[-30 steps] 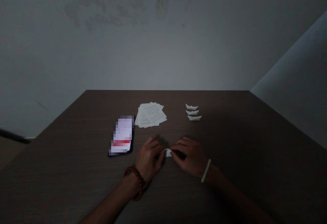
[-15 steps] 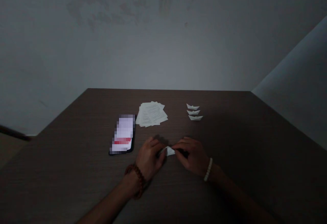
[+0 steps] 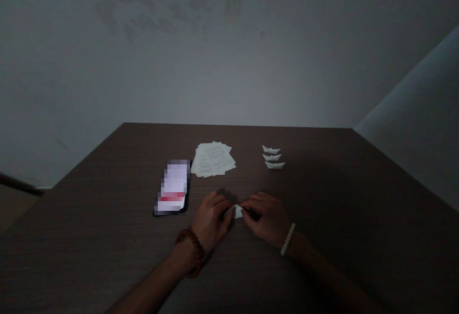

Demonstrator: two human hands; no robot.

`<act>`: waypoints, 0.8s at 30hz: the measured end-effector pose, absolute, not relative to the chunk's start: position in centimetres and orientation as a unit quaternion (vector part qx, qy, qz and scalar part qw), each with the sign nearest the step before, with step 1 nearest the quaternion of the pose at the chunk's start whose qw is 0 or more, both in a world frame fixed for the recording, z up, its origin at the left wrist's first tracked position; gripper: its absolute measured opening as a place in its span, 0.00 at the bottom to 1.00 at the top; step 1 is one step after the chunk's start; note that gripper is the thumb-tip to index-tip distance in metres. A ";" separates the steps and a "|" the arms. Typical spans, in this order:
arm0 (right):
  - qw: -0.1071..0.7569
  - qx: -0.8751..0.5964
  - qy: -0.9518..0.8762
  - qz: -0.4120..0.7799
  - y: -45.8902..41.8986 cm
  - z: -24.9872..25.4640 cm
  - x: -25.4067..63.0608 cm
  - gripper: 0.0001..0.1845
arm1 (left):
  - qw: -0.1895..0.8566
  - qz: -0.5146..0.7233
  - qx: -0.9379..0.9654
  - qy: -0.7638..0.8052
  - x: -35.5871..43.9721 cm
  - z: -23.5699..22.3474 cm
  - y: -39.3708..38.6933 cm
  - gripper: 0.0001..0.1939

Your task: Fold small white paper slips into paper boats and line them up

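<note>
A small folded piece of white paper [image 3: 237,211] lies on the dark wooden table [image 3: 340,199] between my two hands. My left hand [image 3: 210,222], with a bead bracelet on the wrist, pinches its left end with curled fingers. My right hand [image 3: 267,218], with a white bracelet on the wrist, pinches its right end. Most of the paper is hidden under my fingers.
A loose stack of printed paper sheets [image 3: 213,159] lies behind my hands. Three small folded paper boats [image 3: 273,157] sit in a row at the back right. A phone [image 3: 172,187] with a lit screen lies to the left. A grey wall stands beyond the table's far edge.
My hands have stayed in place with small finger movements on the paper. The visible bit of paper has shifted slightly.
</note>
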State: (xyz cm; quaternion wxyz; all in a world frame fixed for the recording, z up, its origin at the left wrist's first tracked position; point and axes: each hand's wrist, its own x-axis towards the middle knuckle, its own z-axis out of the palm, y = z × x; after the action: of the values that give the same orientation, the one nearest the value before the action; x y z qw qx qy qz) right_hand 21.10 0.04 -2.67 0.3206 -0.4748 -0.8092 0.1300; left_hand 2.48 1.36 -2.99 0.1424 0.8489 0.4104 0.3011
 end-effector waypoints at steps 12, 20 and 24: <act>0.291 -0.468 -0.830 0.091 0.1 -3.0 21.0 0.04 | 0.160 0.296 0.871 0.357 2.3 -2.8 1.4 0.06; 0.243 -0.430 -0.869 0.028 0.1 -3.0 22.0 0.05 | 0.127 0.254 0.905 0.317 1.3 -3.1 1.6 0.09; 0.244 -0.401 -0.882 0.045 0.2 -2.7 22.6 0.07 | 0.101 0.252 0.915 0.300 1.3 -2.8 1.5 0.08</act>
State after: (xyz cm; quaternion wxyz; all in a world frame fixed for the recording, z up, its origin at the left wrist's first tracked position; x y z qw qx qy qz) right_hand 22.62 0.15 -2.68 0.2436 -0.4014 -0.8818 0.0448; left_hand 1.33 1.46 -2.85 0.1006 0.9146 0.2997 0.2521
